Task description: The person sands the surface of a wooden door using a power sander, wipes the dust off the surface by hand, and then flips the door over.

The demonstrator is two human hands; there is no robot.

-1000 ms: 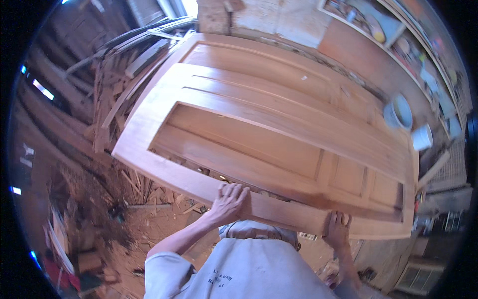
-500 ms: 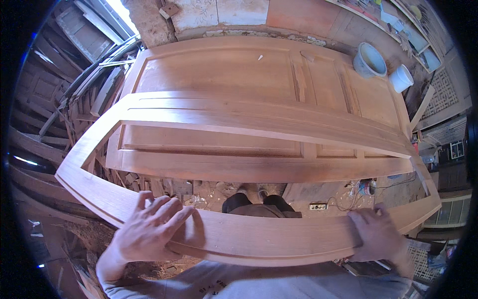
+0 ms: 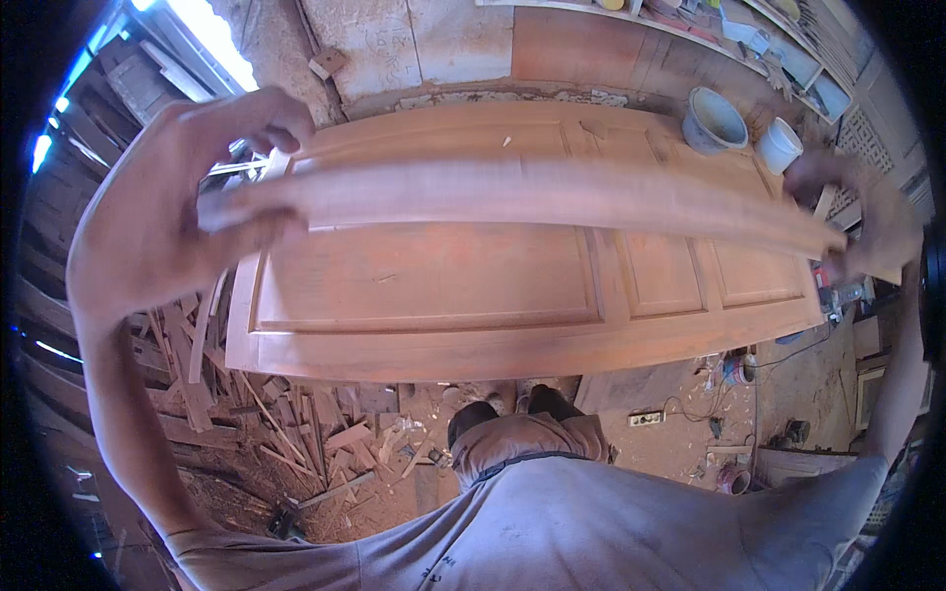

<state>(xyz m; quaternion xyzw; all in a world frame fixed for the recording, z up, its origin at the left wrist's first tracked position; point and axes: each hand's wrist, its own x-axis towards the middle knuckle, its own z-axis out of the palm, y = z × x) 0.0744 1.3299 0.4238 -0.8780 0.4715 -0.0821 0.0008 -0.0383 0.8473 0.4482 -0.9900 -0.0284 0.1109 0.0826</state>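
Observation:
A long light-brown wooden frame (image 3: 512, 192) is raised in front of me, seen nearly edge-on and smeared by motion. Its left end lies between the thumb and curled fingers of my left hand (image 3: 187, 192). At the other end, my right hand (image 3: 877, 222) grips the frame; its fingers are dark and partly blurred. Below the frame a panelled wooden door (image 3: 424, 355) lies flat, with recessed panels and a reddish tint. The raised frame covers a strip across the door's middle.
Near the door's far right corner stand a grey bucket (image 3: 714, 123) and a white pail (image 3: 778, 148). Wood offcuts (image 3: 325, 433) litter the floor at left. A power strip (image 3: 646, 419) with cables lies at right. A cluttered shelf (image 3: 749, 49) runs along the wall.
The wooden frame has gone up and away from my body, tilting from face-up with its opening showing to nearly edge-on. Both hands have moved up and outward to its ends.

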